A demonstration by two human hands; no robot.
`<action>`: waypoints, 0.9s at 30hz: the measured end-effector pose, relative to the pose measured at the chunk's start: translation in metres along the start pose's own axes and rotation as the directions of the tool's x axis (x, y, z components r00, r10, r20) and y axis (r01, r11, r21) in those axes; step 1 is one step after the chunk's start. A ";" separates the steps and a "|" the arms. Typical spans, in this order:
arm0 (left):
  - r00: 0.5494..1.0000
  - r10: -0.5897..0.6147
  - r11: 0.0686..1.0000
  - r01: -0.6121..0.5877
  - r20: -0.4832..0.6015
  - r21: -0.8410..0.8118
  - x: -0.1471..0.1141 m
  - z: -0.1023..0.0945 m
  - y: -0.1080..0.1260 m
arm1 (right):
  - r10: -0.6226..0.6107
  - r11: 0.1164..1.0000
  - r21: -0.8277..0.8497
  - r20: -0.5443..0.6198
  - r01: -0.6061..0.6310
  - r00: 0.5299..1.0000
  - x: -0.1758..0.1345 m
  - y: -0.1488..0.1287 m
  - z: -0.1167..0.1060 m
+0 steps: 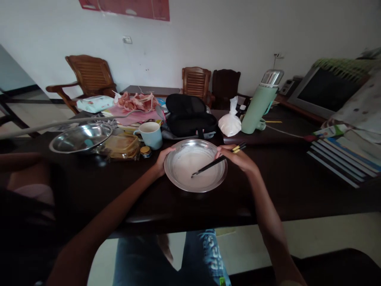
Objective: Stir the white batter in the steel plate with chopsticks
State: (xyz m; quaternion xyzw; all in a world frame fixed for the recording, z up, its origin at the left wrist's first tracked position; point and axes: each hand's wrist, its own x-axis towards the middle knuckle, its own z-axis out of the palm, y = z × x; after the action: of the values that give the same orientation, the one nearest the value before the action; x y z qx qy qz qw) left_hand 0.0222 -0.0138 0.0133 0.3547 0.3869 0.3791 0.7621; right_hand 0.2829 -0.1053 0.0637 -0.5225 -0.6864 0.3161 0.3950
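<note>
A metal bowl [195, 189] stands near the table's front edge, holding a pale, milky mixture [186, 166]. My left hand [162, 161] grips its left rim, thumb on top and the other fingers mostly hidden. At the right rim, my right hand [237, 159] is closed around black chopsticks [212, 163] with gold bands. Their tips dip into the mixture near the bowl's middle. Behind the bowl lies a black bag [189, 115], and a tied plastic bag of white powder [229, 124] sits farther right.
A light blue mug [151, 136], a small jar [145, 151], a packaged plastic box [123, 146] and another metal bowl [81, 137] occupy the left side. A green thermos [256, 109] and stacked books [348, 157] stand right. Another person's arm [19, 163] shows at far left.
</note>
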 end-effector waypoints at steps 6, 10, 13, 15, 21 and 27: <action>1.000 0.005 1.000 -0.005 0.022 -0.009 0.001 0.000 0.000 | 0.047 0.999 -0.012 -0.217 -0.051 0.975 -0.004 0.001 -0.007; 1.000 0.013 1.000 -0.013 0.004 0.010 -0.001 0.001 0.001 | 0.125 0.988 0.101 -0.043 -0.121 0.991 -0.008 -0.005 -0.006; 0.999 0.004 1.000 -0.004 -0.033 0.014 -0.003 0.003 0.002 | 0.097 0.991 0.088 0.020 -0.099 0.995 -0.003 -0.005 0.004; 0.999 -0.008 1.000 0.008 -0.035 0.010 -0.003 0.003 0.002 | 0.099 0.994 0.048 -0.102 -0.095 0.990 -0.001 -0.001 0.002; 1.000 -0.012 1.000 0.012 -0.013 -0.003 -0.002 0.003 0.002 | 0.157 0.985 0.076 -0.054 -0.153 0.986 -0.008 -0.001 -0.014; 1.000 -0.012 1.000 0.012 -0.028 0.006 -0.003 0.003 0.002 | 0.173 0.983 0.088 -0.127 -0.162 0.977 0.001 0.004 -0.008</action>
State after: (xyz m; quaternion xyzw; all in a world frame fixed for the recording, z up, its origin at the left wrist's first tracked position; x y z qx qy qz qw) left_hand 0.0227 -0.0159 0.0168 0.3494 0.4007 0.3781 0.7579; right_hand 0.2918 -0.1028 0.0647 -0.5830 -0.5991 0.3385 0.4320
